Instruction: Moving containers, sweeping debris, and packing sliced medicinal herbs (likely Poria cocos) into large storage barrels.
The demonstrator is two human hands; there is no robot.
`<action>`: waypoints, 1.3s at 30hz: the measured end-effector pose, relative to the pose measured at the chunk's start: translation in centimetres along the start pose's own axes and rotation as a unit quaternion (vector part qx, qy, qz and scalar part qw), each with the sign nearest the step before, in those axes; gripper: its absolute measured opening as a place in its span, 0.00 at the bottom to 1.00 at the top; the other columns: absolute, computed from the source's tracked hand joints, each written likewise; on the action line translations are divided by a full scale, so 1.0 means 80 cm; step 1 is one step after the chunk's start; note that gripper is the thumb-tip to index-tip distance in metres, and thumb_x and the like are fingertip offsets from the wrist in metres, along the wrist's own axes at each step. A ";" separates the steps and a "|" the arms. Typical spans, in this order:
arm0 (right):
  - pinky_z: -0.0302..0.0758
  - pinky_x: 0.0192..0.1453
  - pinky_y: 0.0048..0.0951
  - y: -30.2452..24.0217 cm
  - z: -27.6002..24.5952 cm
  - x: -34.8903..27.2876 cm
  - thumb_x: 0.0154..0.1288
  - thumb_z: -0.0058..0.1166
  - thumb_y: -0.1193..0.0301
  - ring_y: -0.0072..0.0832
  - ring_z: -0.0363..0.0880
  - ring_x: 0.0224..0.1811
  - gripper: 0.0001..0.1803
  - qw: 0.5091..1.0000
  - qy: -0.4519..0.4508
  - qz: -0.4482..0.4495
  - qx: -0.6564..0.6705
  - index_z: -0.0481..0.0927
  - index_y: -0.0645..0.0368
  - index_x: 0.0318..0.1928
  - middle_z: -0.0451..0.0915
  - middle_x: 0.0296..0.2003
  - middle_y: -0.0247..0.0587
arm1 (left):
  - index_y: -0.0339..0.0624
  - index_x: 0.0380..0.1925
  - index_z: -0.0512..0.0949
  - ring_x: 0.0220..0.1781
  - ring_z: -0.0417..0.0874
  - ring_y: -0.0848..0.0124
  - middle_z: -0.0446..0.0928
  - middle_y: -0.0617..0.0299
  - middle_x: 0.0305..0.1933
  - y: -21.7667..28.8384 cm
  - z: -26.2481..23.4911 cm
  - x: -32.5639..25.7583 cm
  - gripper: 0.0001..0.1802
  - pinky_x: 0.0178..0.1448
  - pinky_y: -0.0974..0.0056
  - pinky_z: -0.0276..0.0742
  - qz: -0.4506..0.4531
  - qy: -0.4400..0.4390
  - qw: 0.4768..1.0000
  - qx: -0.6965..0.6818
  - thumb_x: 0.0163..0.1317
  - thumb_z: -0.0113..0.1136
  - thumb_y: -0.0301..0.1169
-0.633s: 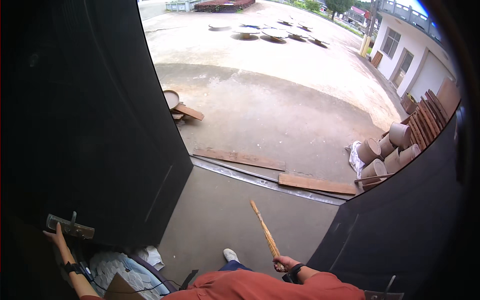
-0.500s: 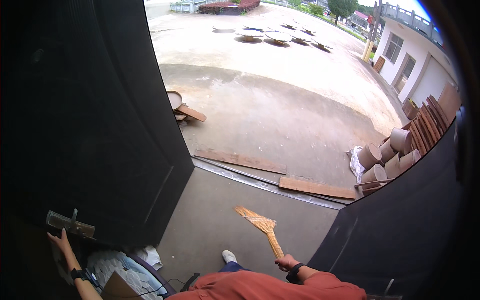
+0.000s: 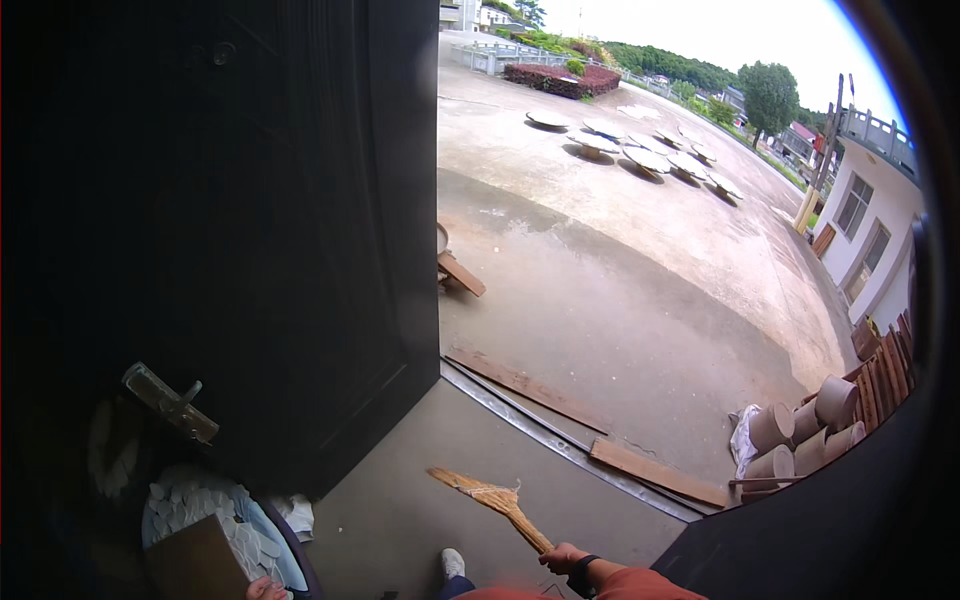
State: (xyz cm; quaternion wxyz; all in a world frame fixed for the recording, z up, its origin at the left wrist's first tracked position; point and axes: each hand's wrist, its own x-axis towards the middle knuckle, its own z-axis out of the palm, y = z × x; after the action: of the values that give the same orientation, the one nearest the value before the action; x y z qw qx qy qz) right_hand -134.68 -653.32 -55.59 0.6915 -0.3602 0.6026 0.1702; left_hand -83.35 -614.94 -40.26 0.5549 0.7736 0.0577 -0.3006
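My right hand (image 3: 563, 557) is closed round the handle of a short straw broom (image 3: 493, 494). The broom's flared head points away to the left, above the grey floor. At the bottom edge, part of my left hand (image 3: 266, 589) shows with curled fingers, beside the right edge of a flat brown board (image 3: 196, 560), perhaps cardboard. What those fingers hold, if anything, is hidden. The board lies in a dark-rimmed bin (image 3: 303, 570) with a pale blue lining, among many thin whitish flakes (image 3: 190, 505). A dark door (image 3: 300, 250) stands ajar above the bin, its metal lever handle (image 3: 172, 403) facing me.
A metal threshold (image 3: 560, 435) crosses the doorway, with wooden planks (image 3: 655, 472) along it. Outside at right are several stacked brown drums (image 3: 772, 428). Round tables (image 3: 592, 144) stand in the yard. A white bag (image 3: 297, 516) lies beside the bin.
My left hand has left the door handle and come down beside the brown board. The view has swung left and up. The broom stays in my right hand.
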 end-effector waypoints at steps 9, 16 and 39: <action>0.71 0.35 0.40 -0.106 0.059 -0.084 0.50 0.59 0.59 0.29 0.73 0.28 0.17 0.934 0.005 0.088 -0.346 0.77 0.57 0.36 0.74 0.25 0.38 | 0.36 0.50 0.68 0.41 0.78 0.73 0.76 0.54 0.42 -0.118 -0.014 -0.239 0.22 0.45 0.69 0.73 0.077 0.014 0.997 -0.025 0.55 0.59 0.27; 0.72 0.32 0.36 -0.019 0.250 -0.090 0.51 0.57 0.60 0.35 0.76 0.28 0.18 0.671 0.043 -0.113 -0.732 0.77 0.63 0.34 0.77 0.26 0.45 | 0.37 0.52 0.66 0.47 0.76 0.72 0.75 0.54 0.45 -0.203 -0.135 -0.369 0.21 0.51 0.68 0.71 0.139 0.035 0.989 -0.034 0.59 0.56 0.28; 0.70 0.21 0.22 0.329 0.975 -0.297 0.51 0.57 0.73 0.20 0.71 0.17 0.13 0.474 -0.477 -0.053 -0.738 0.69 0.59 0.38 0.71 0.22 0.32 | 0.38 0.51 0.68 0.48 0.76 0.70 0.77 0.55 0.44 -0.511 -0.492 -0.743 0.19 0.52 0.66 0.72 -0.031 0.403 0.876 -0.263 0.58 0.54 0.28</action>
State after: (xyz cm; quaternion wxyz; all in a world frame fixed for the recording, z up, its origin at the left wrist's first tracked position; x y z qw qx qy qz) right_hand -101.97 -575.78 -39.50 0.3583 -0.6322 -0.1892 0.6605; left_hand -133.13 -549.82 -34.45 0.6573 0.6510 0.3769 0.0463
